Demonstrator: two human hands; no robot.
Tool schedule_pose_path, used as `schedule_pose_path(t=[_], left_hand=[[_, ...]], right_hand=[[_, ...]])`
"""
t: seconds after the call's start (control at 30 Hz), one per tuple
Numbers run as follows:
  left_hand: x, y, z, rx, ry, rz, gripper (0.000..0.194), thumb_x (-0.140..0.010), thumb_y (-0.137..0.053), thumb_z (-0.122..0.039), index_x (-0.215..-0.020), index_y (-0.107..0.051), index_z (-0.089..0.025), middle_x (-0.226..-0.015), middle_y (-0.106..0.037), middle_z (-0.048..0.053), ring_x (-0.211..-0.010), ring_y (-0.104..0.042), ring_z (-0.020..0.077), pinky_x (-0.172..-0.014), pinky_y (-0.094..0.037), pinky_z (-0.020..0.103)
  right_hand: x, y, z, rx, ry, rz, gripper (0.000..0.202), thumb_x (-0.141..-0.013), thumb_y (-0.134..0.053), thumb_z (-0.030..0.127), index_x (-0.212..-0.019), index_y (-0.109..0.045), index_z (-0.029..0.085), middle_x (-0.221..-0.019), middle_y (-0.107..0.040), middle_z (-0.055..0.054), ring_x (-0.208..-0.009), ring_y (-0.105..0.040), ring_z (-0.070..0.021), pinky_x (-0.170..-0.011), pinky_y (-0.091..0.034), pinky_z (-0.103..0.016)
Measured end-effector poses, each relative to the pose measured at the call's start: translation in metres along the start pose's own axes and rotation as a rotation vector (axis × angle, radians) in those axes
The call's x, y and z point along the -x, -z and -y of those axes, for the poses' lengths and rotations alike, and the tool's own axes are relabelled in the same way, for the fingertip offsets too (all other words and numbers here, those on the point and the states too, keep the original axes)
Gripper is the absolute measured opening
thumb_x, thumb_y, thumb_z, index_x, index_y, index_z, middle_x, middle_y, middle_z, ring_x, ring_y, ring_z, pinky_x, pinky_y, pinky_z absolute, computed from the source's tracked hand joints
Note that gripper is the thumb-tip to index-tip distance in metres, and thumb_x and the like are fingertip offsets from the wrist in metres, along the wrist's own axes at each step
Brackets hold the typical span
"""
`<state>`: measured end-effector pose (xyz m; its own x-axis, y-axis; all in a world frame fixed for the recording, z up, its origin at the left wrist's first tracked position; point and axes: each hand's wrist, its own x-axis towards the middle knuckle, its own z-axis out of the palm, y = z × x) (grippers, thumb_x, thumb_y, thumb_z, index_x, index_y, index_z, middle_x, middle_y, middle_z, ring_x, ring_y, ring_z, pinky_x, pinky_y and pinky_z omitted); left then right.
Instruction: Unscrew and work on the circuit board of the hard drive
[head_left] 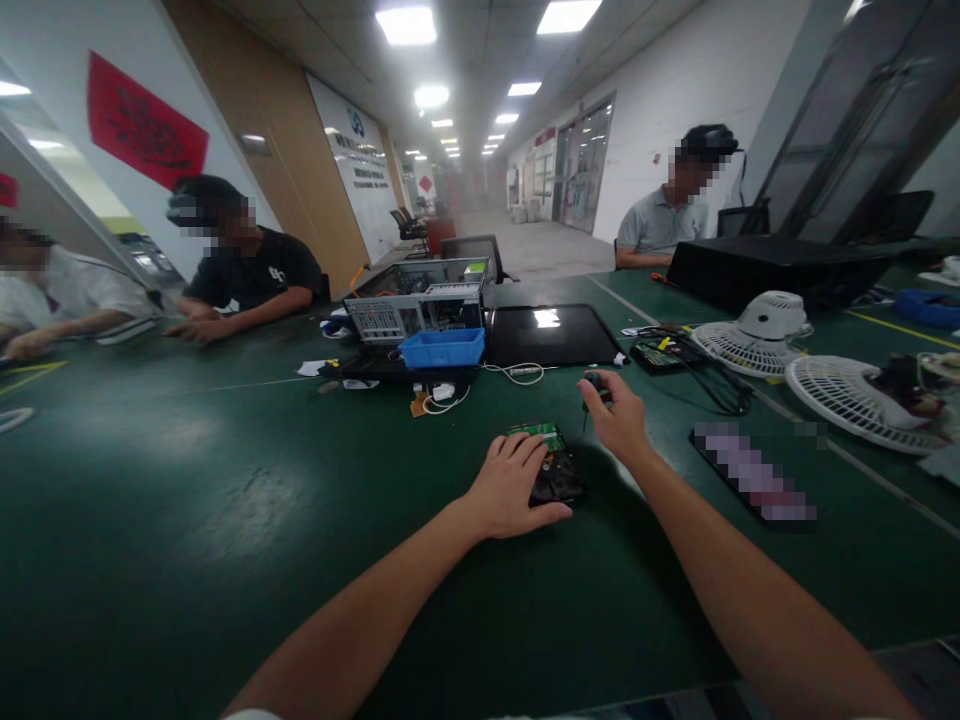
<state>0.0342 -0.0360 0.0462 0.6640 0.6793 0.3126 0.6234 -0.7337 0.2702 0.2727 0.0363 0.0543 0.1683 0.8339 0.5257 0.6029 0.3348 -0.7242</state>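
A hard drive (559,478), with a green circuit board showing at its far end, lies on the green table in front of me. My left hand (506,490) rests over its left side, fingers stretched across the top and thumb apart along the near edge; part of the drive is hidden under it. Up and to the right of the drive, my right hand (616,412) is closed around a small screwdriver (585,415). Its thin shaft points down, and its tip is clear of the drive.
Beyond the drive stand an open computer case (416,300), a blue bin (442,348) and a dark flat panel (553,335). A white cable (517,372) lies between. To the right are a phone (750,470), black cables (720,390) and fan parts (855,400). Several people sit around the table.
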Motion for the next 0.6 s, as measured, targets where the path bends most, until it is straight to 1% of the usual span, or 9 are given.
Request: schedule_pose_path(t=[0.13,0.23,0.37,0.6], left_hand=[[-0.001,-0.009,-0.002,-0.030,0.032,-0.023,0.079,-0.086,-0.059,-0.068,-0.143,-0.050,-0.015,-0.147,-0.051,0.017,-0.136,-0.042,0.0381,-0.116,-0.025,0.057],[0.000,-0.011,-0.002,-0.026,0.037,-0.027,0.076,-0.087,-0.060,-0.064,-0.146,-0.047,-0.017,-0.149,-0.049,0.016,-0.138,-0.040,0.0369,-0.117,-0.024,0.057],[0.001,-0.013,0.000,-0.018,0.049,-0.019,0.076,-0.087,-0.060,-0.064,-0.148,-0.045,-0.021,-0.152,-0.046,0.013,-0.141,-0.036,0.0362,-0.118,-0.021,0.057],[0.002,-0.014,0.002,-0.020,0.056,-0.010,0.079,-0.087,-0.058,-0.067,-0.149,-0.043,-0.020,-0.153,-0.045,0.013,-0.141,-0.036,0.0358,-0.119,-0.021,0.056]], right_hand=[[0.003,0.000,0.008,0.019,0.035,-0.082,0.043,-0.096,-0.051,0.056,-0.117,-0.060,0.019,-0.103,-0.072,-0.011,-0.079,-0.070,-0.0220,-0.078,-0.053,-0.035],[0.005,-0.001,0.013,0.029,0.053,-0.119,0.043,-0.098,-0.048,0.056,-0.117,-0.059,0.019,-0.108,-0.072,-0.013,-0.084,-0.071,-0.0235,-0.081,-0.054,-0.036],[0.008,-0.004,0.015,-0.017,0.054,-0.071,0.043,-0.099,-0.046,0.055,-0.121,-0.056,0.020,-0.111,-0.072,-0.013,-0.087,-0.072,-0.0237,-0.081,-0.055,-0.036],[0.012,-0.009,0.013,-0.036,0.072,-0.013,0.041,-0.099,-0.048,0.053,-0.123,-0.055,0.020,-0.109,-0.074,-0.013,-0.088,-0.073,-0.0239,-0.083,-0.056,-0.037]])
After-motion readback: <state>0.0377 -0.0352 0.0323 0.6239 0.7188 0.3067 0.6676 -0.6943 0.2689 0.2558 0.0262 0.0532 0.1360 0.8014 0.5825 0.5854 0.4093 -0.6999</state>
